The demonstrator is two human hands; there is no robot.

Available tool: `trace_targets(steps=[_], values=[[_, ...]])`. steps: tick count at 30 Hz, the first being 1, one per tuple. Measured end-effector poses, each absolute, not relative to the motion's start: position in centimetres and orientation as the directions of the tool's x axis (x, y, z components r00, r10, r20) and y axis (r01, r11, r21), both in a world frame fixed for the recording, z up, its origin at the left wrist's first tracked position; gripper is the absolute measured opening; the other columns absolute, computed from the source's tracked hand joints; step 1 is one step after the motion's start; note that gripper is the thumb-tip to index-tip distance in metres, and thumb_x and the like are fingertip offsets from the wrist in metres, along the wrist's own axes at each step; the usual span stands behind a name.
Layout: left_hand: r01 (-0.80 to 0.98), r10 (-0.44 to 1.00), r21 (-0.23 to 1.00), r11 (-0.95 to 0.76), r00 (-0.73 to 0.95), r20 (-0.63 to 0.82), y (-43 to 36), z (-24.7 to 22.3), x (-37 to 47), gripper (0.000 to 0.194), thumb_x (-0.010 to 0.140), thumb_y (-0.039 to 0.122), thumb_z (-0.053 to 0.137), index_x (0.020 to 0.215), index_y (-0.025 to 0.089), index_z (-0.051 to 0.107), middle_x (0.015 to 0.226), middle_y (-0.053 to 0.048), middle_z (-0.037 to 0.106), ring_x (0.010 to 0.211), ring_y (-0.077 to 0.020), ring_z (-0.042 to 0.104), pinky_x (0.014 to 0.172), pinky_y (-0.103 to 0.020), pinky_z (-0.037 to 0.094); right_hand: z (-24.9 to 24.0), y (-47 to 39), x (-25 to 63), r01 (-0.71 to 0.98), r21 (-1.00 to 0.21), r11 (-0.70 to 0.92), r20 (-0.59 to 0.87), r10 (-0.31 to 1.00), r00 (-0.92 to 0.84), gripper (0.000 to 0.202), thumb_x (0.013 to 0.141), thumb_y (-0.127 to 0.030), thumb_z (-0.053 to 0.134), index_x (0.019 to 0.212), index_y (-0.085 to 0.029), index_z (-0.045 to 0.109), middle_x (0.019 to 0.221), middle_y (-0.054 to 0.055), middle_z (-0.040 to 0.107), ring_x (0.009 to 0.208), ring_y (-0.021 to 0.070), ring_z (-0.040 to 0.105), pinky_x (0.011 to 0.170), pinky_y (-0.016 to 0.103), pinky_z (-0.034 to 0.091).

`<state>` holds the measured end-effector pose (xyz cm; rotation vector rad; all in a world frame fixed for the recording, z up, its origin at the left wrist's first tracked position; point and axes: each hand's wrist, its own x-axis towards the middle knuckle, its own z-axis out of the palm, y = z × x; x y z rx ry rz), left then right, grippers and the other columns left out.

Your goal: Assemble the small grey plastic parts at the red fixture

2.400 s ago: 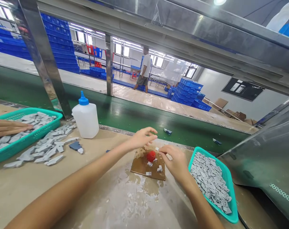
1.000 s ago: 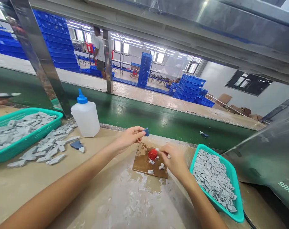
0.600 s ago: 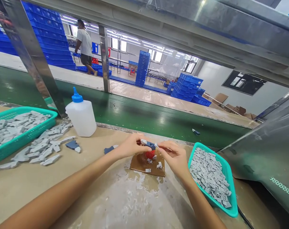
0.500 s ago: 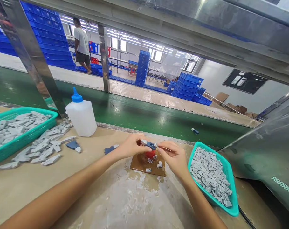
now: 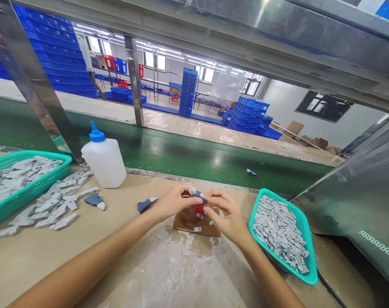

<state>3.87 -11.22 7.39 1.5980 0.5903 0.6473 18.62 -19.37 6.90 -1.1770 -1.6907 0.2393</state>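
Observation:
My left hand is closed on a dark blue plastic part with a light grey tip, held just above a red round thing. At the part's right end, the fingers of my right hand pinch a small light grey plastic piece against it, mostly hidden by the fingertips. Under both hands lies a brown square board with a few small grey pieces on it. Two similar blue-and-grey parts rest on the table to the left, one beside my left wrist and another farther off.
A green basket of small grey pieces stands right; another green basket with loose grey pieces stands left. Behind are a white bottle with blue cap and a green conveyor belt carrying one blue-grey part. A metal post rises left.
My right fingers have closed in on the part's right end, bringing the small grey piece against it. The view has shifted slightly. A person in the background has walked left, partly behind the stacked blue crates.

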Motion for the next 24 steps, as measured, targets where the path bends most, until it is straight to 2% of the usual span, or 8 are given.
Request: trace_targets(steps=[4, 7, 11, 14, 16, 18, 21, 24], values=[[-0.127, 0.761, 0.974, 0.187, 0.645, -0.062, -12.8, 7.8, 4.9, 0.029, 0.058, 0.037, 0.065, 0.070, 0.016, 0.051, 0.068, 0.002, 0.054, 0.065, -0.0097, 0.052, 0.063, -0.025, 0.045, 6.4, -19.5, 17.7, 0.694, -0.516, 0.502, 0.727, 0.685, 0.045, 0.016, 0.076, -0.016, 0.052, 0.083, -0.020, 0.065, 0.079, 0.006, 0.061, 0.073, 0.0148, 0.058, 0.065, 0.028, 0.049], [-0.183, 0.786, 0.936, 0.301, 0.603, -0.134, -13.6, 8.2, 5.7, 0.036, 0.054, 0.035, 0.069, 0.080, 0.017, 0.050, 0.074, 0.003, 0.054, 0.068, -0.0087, 0.053, 0.069, -0.024, 0.045, 6.8, -19.5, 17.5, 0.750, -0.448, 0.486, 0.754, 0.657, 0.025, 0.016, 0.078, -0.015, 0.048, 0.078, -0.019, 0.064, 0.077, 0.006, 0.062, 0.071, 0.0142, 0.058, 0.064, 0.027, 0.049], [-0.085, 0.851, 0.984, 0.157, 0.516, -0.091, -11.8, 8.1, 5.7, 0.036, 0.056, 0.034, 0.064, 0.085, 0.019, 0.051, 0.074, 0.001, 0.055, 0.072, -0.0120, 0.055, 0.070, -0.025, 0.045, 9.4, -19.9, 20.2, 0.804, -0.417, 0.424, 0.686, 0.727, -0.027, 0.013, 0.077, -0.019, 0.051, 0.083, -0.017, 0.062, 0.079, 0.005, 0.063, 0.072, 0.0139, 0.057, 0.066, 0.026, 0.046], [0.185, 0.917, 0.976, -0.118, 0.398, 0.035, -8.0, 7.9, 4.5, 0.039, 0.061, 0.037, 0.055, 0.096, 0.020, 0.053, 0.076, -0.001, 0.056, 0.073, -0.0157, 0.056, 0.069, -0.027, 0.044, 11.1, -21.2, 24.8, 0.904, -0.378, 0.200, 0.497, 0.868, 0.016, 0.017, 0.074, -0.014, 0.050, 0.085, -0.018, 0.062, 0.080, 0.004, 0.063, 0.070, 0.0142, 0.056, 0.062, 0.025, 0.044], [0.506, 0.932, 0.809, -0.298, 0.339, 0.131, -4.9, 7.8, 3.3, 0.035, 0.062, 0.036, 0.051, 0.094, 0.021, 0.056, 0.076, -0.001, 0.057, 0.072, -0.0184, 0.057, 0.068, -0.028, 0.043, 11.0, -22.3, 28.1, 0.958, -0.285, 0.006, 0.321, 0.943, 0.090, 0.024, 0.069, -0.003, 0.047, 0.076, -0.018, 0.064, 0.072, 0.004, 0.063, 0.066, 0.0151, 0.056, 0.057, 0.024, 0.040], [0.770, 0.916, 0.497, -0.400, 0.342, 0.208, -2.2, 7.8, 2.3, 0.027, 0.064, 0.033, 0.048, 0.085, 0.020, 0.058, 0.074, -0.004, 0.057, 0.074, -0.0224, 0.057, 0.066, -0.029, 0.042, 9.8, -23.4, 30.9, 0.975, -0.158, -0.159, 0.201, 0.961, 0.189, 0.033, 0.059, 0.007, 0.043, 0.068, -0.017, 0.064, 0.068, 0.005, 0.063, 0.066, 0.0161, 0.056, 0.055, 0.023, 0.037], [0.915, 0.924, 0.152, -0.374, 0.353, 0.148, 0.2, 7.9, 1.8, 0.028, 0.068, 0.032, 0.043, 0.083, 0.015, 0.059, 0.084, -0.011, 0.058, 0.083, -0.0292, 0.057, 0.063, -0.032, 0.042, 7.3, -24.5, 33.2, 0.971, -0.053, -0.235, 0.142, 0.960, 0.240, 0.036, 0.053, 0.010, 0.039, 0.064, -0.014, 0.064, 0.071, 0.007, 0.064, 0.070, 0.0176, 0.057, 0.058, 0.023, 0.037], [0.943, 0.943, 0.026, -0.331, 0.331, 0.017, 0.3, 8.0, 3.0, 0.029, 0.072, 0.026, 0.041, 0.086, 0.009, 0.059, 0.101, -0.020, 0.054, 0.090, -0.0331, 0.056, 0.067, -0.037, 0.043, 5.6, -24.8, 34.1, 0.974, -0.049, -0.222, 0.185, 0.956, 0.227, 0.035, 0.057, 0.007, 0.036, 0.065, -0.013, 0.063, 0.073, 0.009, 0.065, 0.072, 0.0183, 0.058, 0.061, 0.024, 0.039]])
